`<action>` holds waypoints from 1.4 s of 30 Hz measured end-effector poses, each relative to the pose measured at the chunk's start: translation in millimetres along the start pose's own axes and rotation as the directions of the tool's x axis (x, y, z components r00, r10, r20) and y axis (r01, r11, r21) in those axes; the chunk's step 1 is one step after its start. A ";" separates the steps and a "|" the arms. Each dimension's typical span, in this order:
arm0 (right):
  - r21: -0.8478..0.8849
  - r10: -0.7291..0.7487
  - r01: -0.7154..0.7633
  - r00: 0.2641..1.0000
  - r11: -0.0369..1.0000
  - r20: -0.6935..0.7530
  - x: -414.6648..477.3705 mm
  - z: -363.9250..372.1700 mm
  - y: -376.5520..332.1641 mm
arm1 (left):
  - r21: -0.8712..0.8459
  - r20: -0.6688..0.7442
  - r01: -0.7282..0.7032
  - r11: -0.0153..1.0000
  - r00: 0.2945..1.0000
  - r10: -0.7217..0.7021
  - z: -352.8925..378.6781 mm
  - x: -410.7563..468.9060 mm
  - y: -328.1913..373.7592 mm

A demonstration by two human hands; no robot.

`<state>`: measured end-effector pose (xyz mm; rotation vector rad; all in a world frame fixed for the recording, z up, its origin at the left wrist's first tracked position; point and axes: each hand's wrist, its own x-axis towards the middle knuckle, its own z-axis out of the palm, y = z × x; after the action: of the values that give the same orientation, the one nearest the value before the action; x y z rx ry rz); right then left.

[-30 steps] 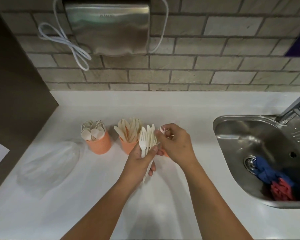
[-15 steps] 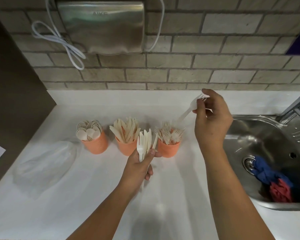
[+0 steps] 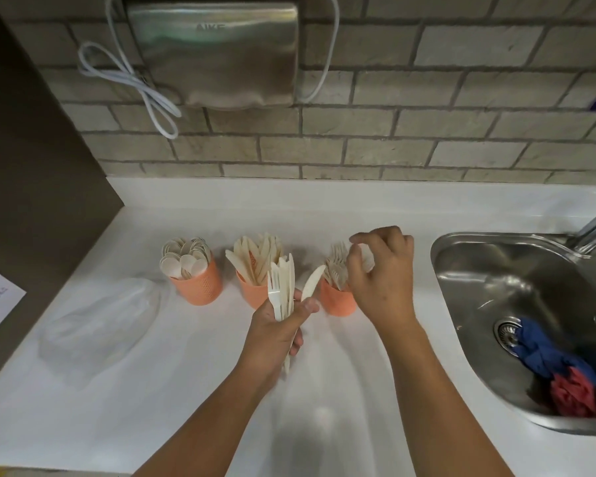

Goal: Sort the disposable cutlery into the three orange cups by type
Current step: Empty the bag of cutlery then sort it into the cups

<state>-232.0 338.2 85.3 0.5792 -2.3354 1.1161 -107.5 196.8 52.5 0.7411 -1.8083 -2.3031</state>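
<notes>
Two hands work at the cup row. The left hand (image 3: 279,325) grips a bundle of cutlery (image 3: 283,284), tips up, before the knife cup (image 3: 248,294). The right hand (image 3: 382,284) hangs curled over the fork cup (image 3: 338,302); whether it pinches a fork I cannot tell. The spoon cup (image 3: 200,287) stands leftmost. White tabletop (image 3: 152,407) runs to the near edge, with a plastic bag (image 3: 97,325) on the left and the sink (image 3: 439,249) rim on the right.

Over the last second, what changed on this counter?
The right hand pulled a fork from the bundle in the left hand, swung it up and right, then came down over the fork cup; whether it still grips the fork is unclear. The left hand keeps holding the bundle. The spoon cup and knife cup stayed put.
</notes>
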 end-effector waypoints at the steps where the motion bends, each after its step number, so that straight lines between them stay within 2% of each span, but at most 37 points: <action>1: 0.104 0.053 -0.058 0.997 0.993 0.049 -4.9 -1.1 -12.4 | -0.004 -0.002 -0.007 1.000 1.000 0.007 -1.1 0.2 0.8; 2: 0.193 0.113 -0.143 0.981 0.971 0.156 -8.4 -0.5 -24.5 | -0.002 -0.001 -0.021 1.000 1.000 0.021 -2.3 0.6 1.4; 4: 0.297 0.204 -0.335 0.895 0.894 0.396 -15.3 6.5 -41.8 | 0.015 0.005 -0.047 0.999 0.999 0.047 -4.5 0.7 3.3; 5: 0.323 0.227 -0.403 0.855 0.856 0.467 -17.9 10.7 -47.1 | 0.015 0.012 -0.055 0.998 0.998 0.055 -5.7 0.0 5.3; 7: 0.358 0.255 -0.470 0.824 0.807 0.506 -18.3 18.9 -53.0 | 0.009 0.018 -0.056 0.998 0.998 0.055 -10.7 -0.7 8.0; 9: 0.423 0.281 -0.498 0.832 0.757 0.478 -13.2 24.9 -58.2 | 0.023 0.000 -0.042 0.999 0.999 0.042 -19.2 -1.4 8.9; 11: 0.506 0.304 -0.461 0.881 0.729 0.363 -4.0 27.9 -64.9 | 0.025 -0.046 -0.016 1.000 0.999 0.017 -29.1 -1.0 7.3; 13: 0.542 0.266 -0.314 0.949 0.780 0.167 7.3 27.7 -73.1 | -0.026 -0.114 0.017 1.000 0.993 -0.020 -38.1 -0.2 4.5; 15: 0.534 0.193 -0.172 0.981 0.828 0.016 17.9 28.0 -82.2 | -0.100 -0.155 0.047 0.994 0.986 -0.063 -47.8 -0.9 2.1; 19: 0.446 0.054 -0.018 0.996 0.895 -0.066 29.2 46.9 -95.9 | -0.244 -0.127 0.062 0.968 0.987 -0.095 -63.6 -3.2 -0.3; 22: 0.363 -0.070 0.062 0.998 0.930 0.009 26.7 72.6 -92.5 | -0.243 -0.135 0.053 0.968 0.987 -0.088 -66.7 -4.0 5.6; 25: 0.121 -0.236 0.214 0.945 0.969 0.225 19.8 97.9 -76.3 | -0.181 -0.147 0.031 0.983 0.987 -0.058 -66.4 -4.7 12.0; 27: -0.015 -0.292 0.310 0.911 0.951 0.291 12.1 99.9 -73.9 | -0.122 -0.149 0.016 0.992 0.988 -0.034 -65.8 -5.6 13.6; 29: 0.025 -0.266 0.268 0.937 0.963 0.227 5.1 92.5 -81.4 | -0.072 -0.150 0.007 0.997 0.989 -0.018 -65.8 -6.0 12.5; 31: 0.159 -0.223 0.192 0.952 0.969 0.210 -1.6 79.1 -92.0 | -0.040 -0.127 -0.005 0.999 0.992 -0.001 -64.9 -6.9 11.1; 33: 0.176 -0.242 0.190 0.905 0.966 0.351 -7.7 68.1 -98.3 | -0.015 -0.107 -0.018 1.000 0.994 0.017 -62.4 -6.9 10.9; 35: 0.086 -0.249 0.237 0.846 0.968 0.472 -11.7 64.5 -97.3 | 0.011 -0.103 -0.027 1.000 0.994 0.028 -58.5 -5.9 11.1; 40: 0.145 -0.142 0.074 0.826 0.987 0.546 -9.9 62.6 -89.0 | 0.065 -0.051 -0.046 0.997 0.997 0.049 -49.4 -4.7 7.6; 42: 0.196 -0.095 -0.007 0.855 0.981 0.509 -5.5 58.6 -84.9 | 0.090 -0.016 -0.039 0.995 0.999 0.040 -46.0 -5.1 6.9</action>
<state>-194.3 243.3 100.4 1.1218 -2.6509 1.2966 -83.9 156.3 52.9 0.7288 -1.9118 -2.1965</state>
